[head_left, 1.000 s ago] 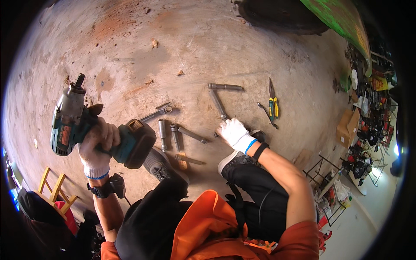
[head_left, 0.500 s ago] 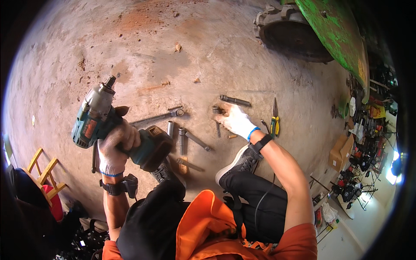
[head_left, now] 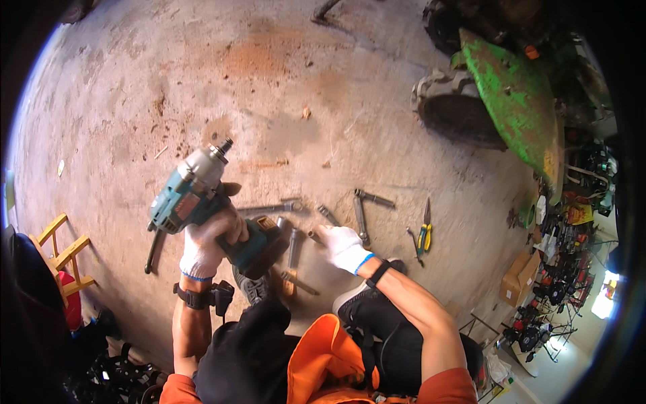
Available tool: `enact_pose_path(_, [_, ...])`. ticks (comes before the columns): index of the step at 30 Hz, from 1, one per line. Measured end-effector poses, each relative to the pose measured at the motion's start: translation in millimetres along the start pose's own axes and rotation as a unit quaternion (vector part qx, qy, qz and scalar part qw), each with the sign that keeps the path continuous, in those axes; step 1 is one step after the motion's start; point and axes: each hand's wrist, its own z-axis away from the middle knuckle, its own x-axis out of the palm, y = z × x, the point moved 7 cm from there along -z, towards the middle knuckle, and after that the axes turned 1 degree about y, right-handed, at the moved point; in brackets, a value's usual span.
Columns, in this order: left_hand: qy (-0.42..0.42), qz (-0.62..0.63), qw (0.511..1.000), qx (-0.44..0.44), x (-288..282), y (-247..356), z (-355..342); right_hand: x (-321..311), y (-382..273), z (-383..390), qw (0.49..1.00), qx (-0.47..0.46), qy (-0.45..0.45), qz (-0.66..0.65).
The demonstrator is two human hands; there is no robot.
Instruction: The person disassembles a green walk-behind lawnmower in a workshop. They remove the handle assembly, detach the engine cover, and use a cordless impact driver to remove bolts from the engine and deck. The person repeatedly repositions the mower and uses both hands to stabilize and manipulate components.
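In my left hand (head_left: 214, 232) is a teal and grey cordless impact wrench (head_left: 192, 185), gripped by its handle. Its bare square drive points up and to the right, away from me. My right hand (head_left: 342, 248), also in a white glove, is low over the floor with its fingers pinched. At the fingertips shows the dark end of a small metal piece, apparently a socket (head_left: 312, 235); the fingers hide the rest. Left of that hand lies a metal bar (head_left: 294, 248). Just beyond it are a short socket (head_left: 329, 215) and a longer jointed tool (head_left: 361, 219).
A ratchet handle (head_left: 266, 208) lies beyond the impact wrench's battery. Yellow-green pliers (head_left: 424, 236) rest to the right. Far right stand a lugged tyre (head_left: 447, 114) and a green metal panel (head_left: 515, 101); a cardboard box (head_left: 519, 277) sits nearer. A wooden frame (head_left: 67, 262) is at left.
My view has shifted, so the floor appears lower. My right hand has moved left and nearer across the tools, its fingers pinched. The impact wrench has swung right, still in my left hand.
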Motion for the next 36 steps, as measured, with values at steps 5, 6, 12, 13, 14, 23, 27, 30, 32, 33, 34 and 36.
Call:
enact_pose_path(5, [0.033, -0.02, 0.999, -0.038, -11, -12, -42, -118, -20, 14, 0.956, -0.15, 0.192, -0.163])
enact_pose_path(6, [0.032, -0.015, 0.999, -0.039, -11, -16, -54, -137, -25, 12, 0.954, -0.145, 0.198, -0.173])
enact_pose_path(12, [0.061, -0.159, 0.984, -0.044, -19, -35, -139, -219, -62, 15, 0.866, -0.176, 0.278, -0.377])
enact_pose_path(13, [0.053, -0.229, 0.972, -0.017, -15, -33, -146, -230, -67, 17, 0.885, -0.166, 0.294, -0.32])
enact_pose_path(14, [0.051, -0.286, 0.957, -0.013, -12, -35, -152, -238, -67, 16, 0.901, -0.134, 0.285, -0.298])
enact_pose_path(23, [-0.033, -0.621, 0.781, 0.055, 43, -59, -168, -322, -86, 9, 0.695, -0.17, 0.272, -0.643])
enact_pose_path(27, [-0.082, -0.669, 0.731, 0.107, 75, -32, -152, -364, -92, 16, 0.655, -0.225, 0.318, -0.648])
enact_pose_path(30, [-0.131, -0.422, 0.879, 0.179, 125, 49, -129, -388, -92, 17, 0.628, -0.263, 0.341, -0.648])
enact_pose_path(32, [-0.26, -0.064, 0.958, 0.102, 169, 109, -109, -402, -90, 16, 0.613, -0.256, 0.366, -0.652])
enact_pose_path(33, [-0.269, -0.027, 0.946, 0.177, 193, 146, -96, -410, -90, 16, 0.598, -0.257, 0.367, -0.664])
enact_pose_path(34, [-0.248, -0.093, 0.937, 0.227, 214, 181, -91, -420, -90, 14, 0.581, -0.25, 0.368, -0.681])
enact_pose_path(36, [-0.182, -0.386, 0.834, 0.348, 254, 243, -82, -449, -99, 21, 0.566, -0.294, 0.367, -0.677])
